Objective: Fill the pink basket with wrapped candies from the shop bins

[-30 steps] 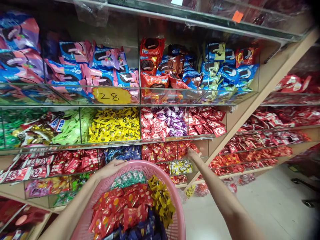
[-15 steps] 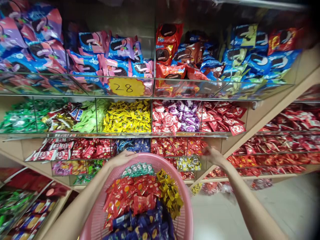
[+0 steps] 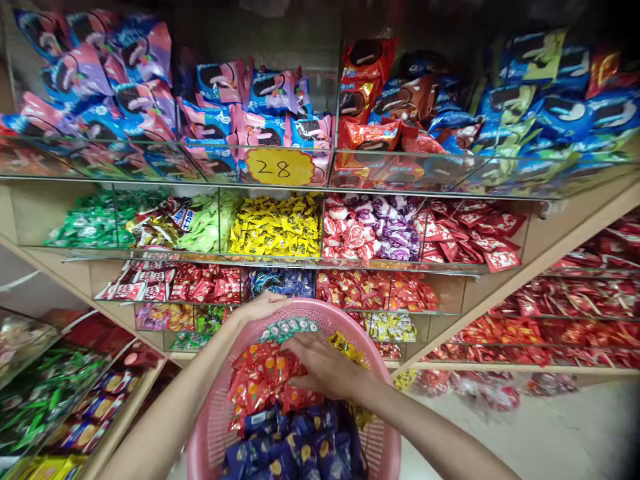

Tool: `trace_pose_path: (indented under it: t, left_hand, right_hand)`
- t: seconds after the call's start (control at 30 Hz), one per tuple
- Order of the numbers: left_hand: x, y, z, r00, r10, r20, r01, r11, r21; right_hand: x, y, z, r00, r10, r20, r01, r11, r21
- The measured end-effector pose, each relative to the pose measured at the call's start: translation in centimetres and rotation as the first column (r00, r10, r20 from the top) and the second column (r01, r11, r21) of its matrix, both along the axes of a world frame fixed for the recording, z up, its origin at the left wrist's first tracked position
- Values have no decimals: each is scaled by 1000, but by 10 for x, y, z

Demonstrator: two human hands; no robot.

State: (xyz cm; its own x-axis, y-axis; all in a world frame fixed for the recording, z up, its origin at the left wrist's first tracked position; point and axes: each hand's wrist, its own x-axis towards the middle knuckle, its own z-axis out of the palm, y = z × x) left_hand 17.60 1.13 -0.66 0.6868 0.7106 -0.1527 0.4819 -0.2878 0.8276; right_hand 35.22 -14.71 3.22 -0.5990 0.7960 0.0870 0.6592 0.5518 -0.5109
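A round pink plastic basket (image 3: 385,443) sits low in the middle of the head view, filled with red, green, yellow and dark blue wrapped sweets. My left hand (image 3: 260,308) grips its far rim. My right hand (image 3: 325,367) rests inside the basket on the red sweets (image 3: 260,383), palm down with fingers curled over them. Whether anything lies under the fingers is hidden.
Glass-fronted shelves of packaged sweets and biscuit packs fill the wall ahead, with a yellow price tag (image 3: 280,167) reading 28. More shelves of red packets (image 3: 550,330) run off to the right, and a lower rack (image 3: 60,400) stands at left. Pale floor (image 3: 550,440) shows lower right.
My right hand has come back from the red-sweet shelf and dropped into the basket onto the red sweets. The view has shifted left. My left hand stays on the rim.
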Motion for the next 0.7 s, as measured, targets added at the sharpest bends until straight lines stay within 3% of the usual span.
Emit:
trace_pose_path:
  t: [0.13, 0.27, 0.37, 0.47, 0.57, 0.63, 0.67, 0.7]
  left_hand:
    - [-2, 3, -5, 1000, -2, 3, 2, 1000, 28]
    - [-3, 3, -5, 1000, -9, 7, 9, 1000, 19]
    - [-2, 2, -3, 1000, -12, 10, 12, 1000, 11]
    - [-1, 2, -1, 1000, -15, 6, 15, 1000, 10]
    - [-1, 2, 2, 1000, -16, -2, 16, 1000, -5]
    - [-1, 2, 5, 1000, -6, -10, 6, 1000, -20]
    - [-1, 2, 6, 1000, 1, -12, -1, 1000, -26]
    - [-1, 2, 6, 1000, 5, -13, -6, 1000, -29]
  right_hand:
    - [-27, 0, -11, 996, 83, 28, -85, 995, 43]
    - [-20, -3, -1, 996, 77, -40, -77, 997, 6]
    - [7, -3, 7, 985, -44, -165, 46, 999, 10]
    - [48, 2, 2, 893, -243, -378, 282, 958, 50]
    - [103, 14, -19, 702, -488, -519, 584, 811, 27]
    - [144, 25, -38, 488, -680, -547, 797, 603, -37]
    - [163, 32, -47, 344, -770, -538, 885, 458, -89]
    - [182, 40, -56, 263, -809, -526, 920, 374, -114]
